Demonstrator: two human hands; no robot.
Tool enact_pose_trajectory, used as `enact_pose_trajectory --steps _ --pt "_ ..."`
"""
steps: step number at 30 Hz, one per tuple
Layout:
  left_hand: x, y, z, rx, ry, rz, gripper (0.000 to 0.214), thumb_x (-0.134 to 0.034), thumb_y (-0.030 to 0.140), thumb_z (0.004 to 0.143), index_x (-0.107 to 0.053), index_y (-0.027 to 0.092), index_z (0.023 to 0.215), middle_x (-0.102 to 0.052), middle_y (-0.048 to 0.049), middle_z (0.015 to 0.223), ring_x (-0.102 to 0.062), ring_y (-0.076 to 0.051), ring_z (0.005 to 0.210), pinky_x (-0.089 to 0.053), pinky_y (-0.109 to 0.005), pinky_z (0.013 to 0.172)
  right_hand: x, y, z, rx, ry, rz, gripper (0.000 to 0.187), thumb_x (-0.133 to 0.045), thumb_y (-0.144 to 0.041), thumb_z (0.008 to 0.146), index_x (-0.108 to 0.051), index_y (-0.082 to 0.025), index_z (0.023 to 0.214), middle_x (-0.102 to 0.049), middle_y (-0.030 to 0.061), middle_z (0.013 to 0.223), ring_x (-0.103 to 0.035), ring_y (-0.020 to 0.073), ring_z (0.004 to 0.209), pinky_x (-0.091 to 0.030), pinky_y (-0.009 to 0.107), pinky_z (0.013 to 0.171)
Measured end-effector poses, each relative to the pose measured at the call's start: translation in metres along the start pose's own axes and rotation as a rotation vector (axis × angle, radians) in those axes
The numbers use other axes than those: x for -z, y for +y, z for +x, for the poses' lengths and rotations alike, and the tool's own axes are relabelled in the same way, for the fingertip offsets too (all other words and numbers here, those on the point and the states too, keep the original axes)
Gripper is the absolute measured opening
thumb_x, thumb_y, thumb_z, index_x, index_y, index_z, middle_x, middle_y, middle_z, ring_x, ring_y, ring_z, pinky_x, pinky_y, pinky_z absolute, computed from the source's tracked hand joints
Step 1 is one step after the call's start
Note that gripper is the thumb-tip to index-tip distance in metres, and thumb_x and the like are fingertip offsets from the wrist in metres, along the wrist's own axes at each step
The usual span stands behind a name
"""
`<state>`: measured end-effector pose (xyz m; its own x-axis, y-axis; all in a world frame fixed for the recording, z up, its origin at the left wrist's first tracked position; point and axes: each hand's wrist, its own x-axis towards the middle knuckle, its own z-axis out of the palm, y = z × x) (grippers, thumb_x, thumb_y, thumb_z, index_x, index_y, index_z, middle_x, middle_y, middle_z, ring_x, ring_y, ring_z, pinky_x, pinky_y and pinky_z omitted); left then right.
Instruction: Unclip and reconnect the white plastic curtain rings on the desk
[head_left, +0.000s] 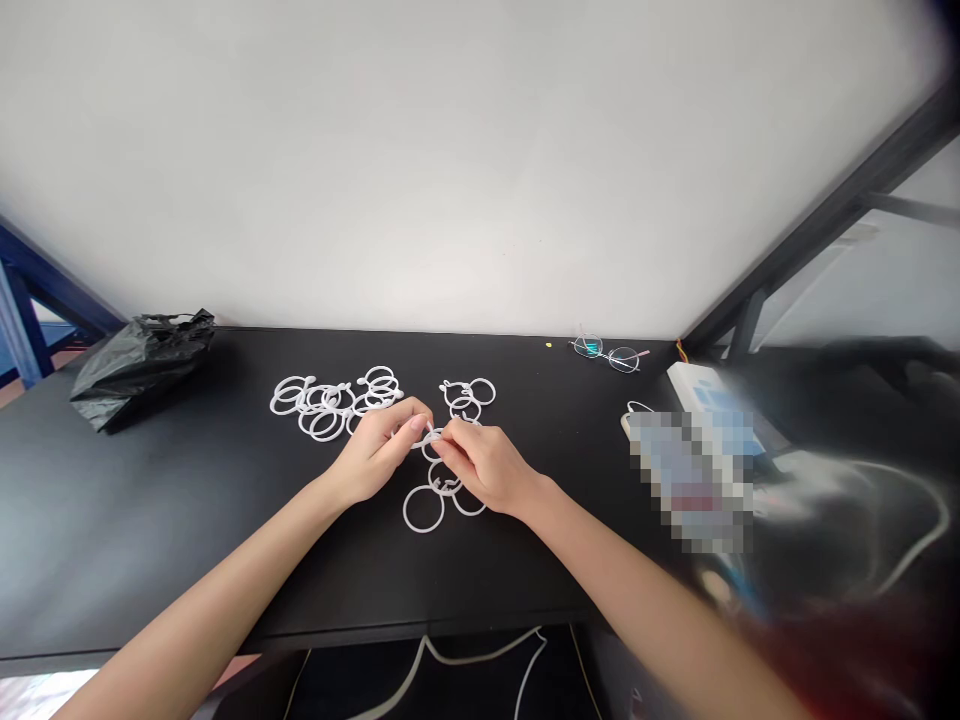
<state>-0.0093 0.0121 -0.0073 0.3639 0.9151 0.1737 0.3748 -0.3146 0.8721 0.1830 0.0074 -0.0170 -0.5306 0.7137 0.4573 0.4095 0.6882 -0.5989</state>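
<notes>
My left hand (373,452) is closed, its thumb and index finger pinching a white curtain ring (411,443) above the table. My right hand (489,466) meets it from the right, fingertips also closed on that ring near its knobbed ends; the exact contact is partly hidden by the fingers. Linked white rings (424,531) lie below and behind my hands in a chain, some covered by my right hand. To the left of my left hand is a heap of loose white rings (325,440) with small knobs at their openings.
The black table (150,540) runs up to a white wall. At the far left rests a black plastic bag (146,365). Eyeglasses (606,354) lie at the back right. Further right are a blurred-out phone-like object (686,480) and a white box (697,390). Cables (480,660) hang below the front edge.
</notes>
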Motion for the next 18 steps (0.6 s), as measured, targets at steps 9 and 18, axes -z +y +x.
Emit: enact_pose_trajectory --steps 9,18 --pt "-0.001 0.003 0.001 -0.005 0.020 0.006 0.033 -0.044 0.046 0.093 -0.056 0.018 0.078 -0.046 0.0032 0.059 -0.042 -0.012 0.053 -0.032 -0.024 0.050 -0.002 0.001 0.001 0.002 -0.010 -0.026 0.026 -0.036 -0.028 0.100 -0.039 -0.022 0.076 -0.048 -0.0041 0.060 -0.041 0.0096 0.048 -0.030 0.022 0.048" --pt "0.015 -0.004 0.004 -0.210 0.138 0.408 0.030 -0.058 0.048 0.087 -0.058 0.019 0.080 -0.061 -0.0044 0.079 -0.053 -0.021 0.076 -0.041 -0.033 0.073 -0.002 0.003 -0.001 -0.072 0.106 0.067 0.022 -0.043 -0.032 0.098 -0.044 -0.021 0.078 -0.048 -0.0048 0.060 -0.042 0.0088 0.049 -0.035 0.022 0.050"
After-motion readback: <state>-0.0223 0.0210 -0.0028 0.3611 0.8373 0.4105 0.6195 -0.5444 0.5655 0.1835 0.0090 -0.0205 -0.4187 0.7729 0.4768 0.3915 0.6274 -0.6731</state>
